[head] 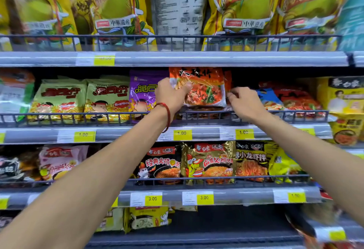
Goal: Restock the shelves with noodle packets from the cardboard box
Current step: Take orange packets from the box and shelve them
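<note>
An orange noodle packet [204,89] stands upright on the middle shelf [126,134], behind its wire rail. My left hand [169,95], with a red cord around the wrist, grips the packet's left edge. Fingers of my right hand [244,101] pinch the packet's right edge at the shelf front. More orange packets lie flat beneath it. The cardboard box is not in view.
Green packets [82,99] and a purple packet [144,91] stand left of the orange one; red and blue packets [291,99] lie to its right. Tall yellow bags [244,6] fill the shelf above. Black and gold packets [206,162] line the shelf below.
</note>
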`<action>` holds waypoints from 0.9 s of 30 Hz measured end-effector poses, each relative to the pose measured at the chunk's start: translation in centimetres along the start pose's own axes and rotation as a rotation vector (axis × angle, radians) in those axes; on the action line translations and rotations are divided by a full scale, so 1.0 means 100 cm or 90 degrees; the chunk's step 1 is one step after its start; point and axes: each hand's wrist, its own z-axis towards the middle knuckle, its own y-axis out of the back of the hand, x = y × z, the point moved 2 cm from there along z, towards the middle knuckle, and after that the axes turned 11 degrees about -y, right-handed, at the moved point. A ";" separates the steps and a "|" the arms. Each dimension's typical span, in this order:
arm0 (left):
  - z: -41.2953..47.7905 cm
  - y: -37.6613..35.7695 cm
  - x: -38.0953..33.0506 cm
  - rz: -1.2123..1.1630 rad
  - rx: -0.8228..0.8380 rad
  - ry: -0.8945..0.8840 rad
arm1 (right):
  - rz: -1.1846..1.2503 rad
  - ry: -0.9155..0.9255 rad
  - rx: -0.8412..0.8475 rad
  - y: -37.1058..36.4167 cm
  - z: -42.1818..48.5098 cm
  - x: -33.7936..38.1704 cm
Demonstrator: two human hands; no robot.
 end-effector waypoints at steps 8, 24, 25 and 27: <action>-0.005 -0.020 0.010 0.149 0.011 -0.048 | 0.035 0.040 -0.048 0.013 -0.016 -0.020; -0.019 -0.020 -0.004 0.312 0.053 -0.104 | 0.122 0.141 -0.105 0.031 -0.041 -0.020; -0.020 -0.020 -0.004 0.316 0.057 -0.102 | 0.124 0.150 -0.104 0.032 -0.043 -0.020; -0.020 -0.020 -0.004 0.323 0.062 -0.100 | 0.126 0.164 -0.101 0.036 -0.048 -0.019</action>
